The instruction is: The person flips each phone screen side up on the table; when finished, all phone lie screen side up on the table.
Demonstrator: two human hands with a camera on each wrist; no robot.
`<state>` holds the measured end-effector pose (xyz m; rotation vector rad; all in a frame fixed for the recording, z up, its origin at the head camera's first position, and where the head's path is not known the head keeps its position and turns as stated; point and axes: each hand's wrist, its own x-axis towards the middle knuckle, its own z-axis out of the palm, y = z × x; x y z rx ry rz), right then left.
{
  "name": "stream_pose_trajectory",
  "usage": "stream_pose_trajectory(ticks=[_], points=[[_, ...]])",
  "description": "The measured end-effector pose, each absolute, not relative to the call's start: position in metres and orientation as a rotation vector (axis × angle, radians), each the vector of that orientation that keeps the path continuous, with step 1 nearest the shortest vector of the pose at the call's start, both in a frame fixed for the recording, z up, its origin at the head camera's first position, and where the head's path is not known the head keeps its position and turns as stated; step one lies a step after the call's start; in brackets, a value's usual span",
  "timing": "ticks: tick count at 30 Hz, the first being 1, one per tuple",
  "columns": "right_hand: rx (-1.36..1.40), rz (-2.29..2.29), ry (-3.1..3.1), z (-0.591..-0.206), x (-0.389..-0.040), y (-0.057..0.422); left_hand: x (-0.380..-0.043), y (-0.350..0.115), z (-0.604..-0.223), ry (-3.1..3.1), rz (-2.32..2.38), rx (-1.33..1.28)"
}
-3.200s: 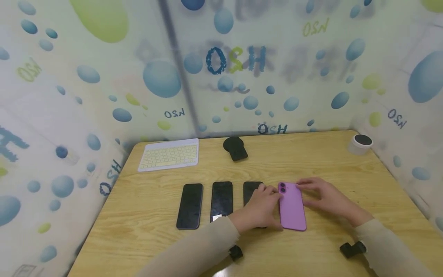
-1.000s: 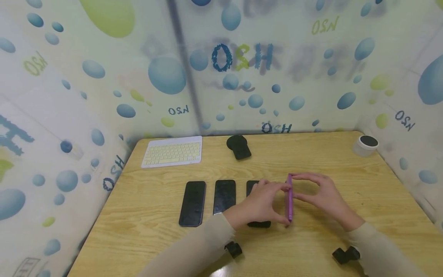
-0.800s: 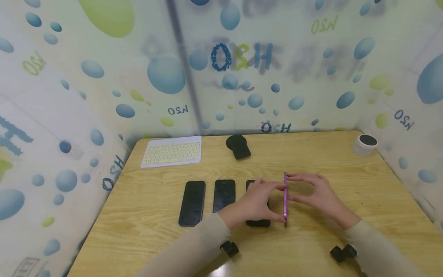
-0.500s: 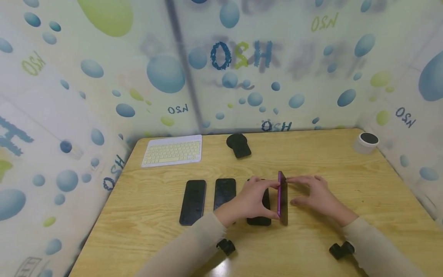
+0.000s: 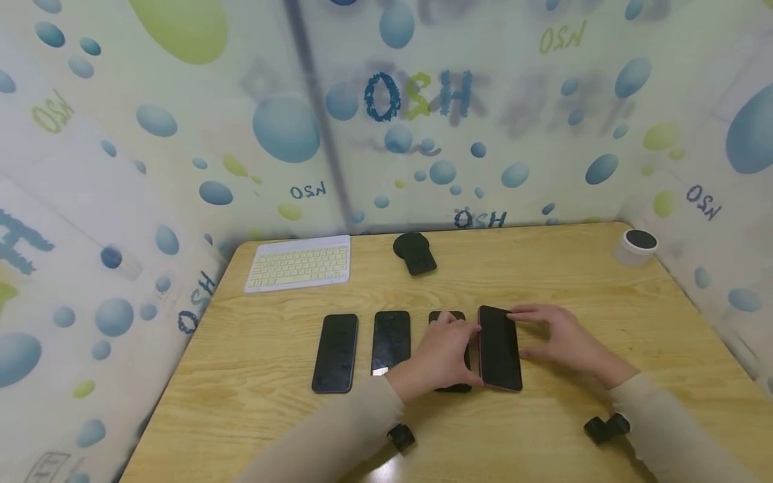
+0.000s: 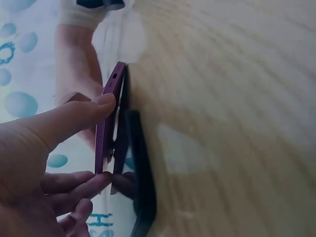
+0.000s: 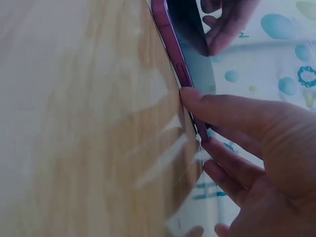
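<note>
A smartphone (image 5: 500, 349) with a purple frame lies nearly flat on the table, dark screen up, at the right end of a row of phones. My left hand (image 5: 437, 355) holds its left side, with the thumb at the near corner and a finger at the far corner. In the left wrist view, that thumb presses the purple edge (image 6: 109, 116) of the phone. My right hand (image 5: 561, 339) holds the far right part, its index finger at the corner and its thumb on the side. My left hand partly covers a black smartphone (image 5: 457, 387) beneath it.
Two more dark smartphones, one at the left end (image 5: 335, 352) and one beside it (image 5: 391, 339), continue the row. Behind stand a white keyboard (image 5: 298, 265), a black object with a round head (image 5: 417, 255) and a white jar with a dark top (image 5: 635, 248). Patterned walls enclose the table.
The purple smartphone lay back up, was raised onto its long edge, and has now tipped to the right with its screen facing up. Both hands stayed at its sides.
</note>
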<state>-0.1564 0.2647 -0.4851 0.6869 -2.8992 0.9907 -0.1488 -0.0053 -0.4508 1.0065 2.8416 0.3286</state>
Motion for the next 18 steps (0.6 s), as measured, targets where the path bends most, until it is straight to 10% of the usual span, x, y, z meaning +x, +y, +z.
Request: stream_pose_trajectory(ticks=[18], points=[[0.800, 1.010, -2.986, -0.474, -0.155, 0.283, -0.144, 0.017, -0.457, 2.871, 0.172, 0.940]])
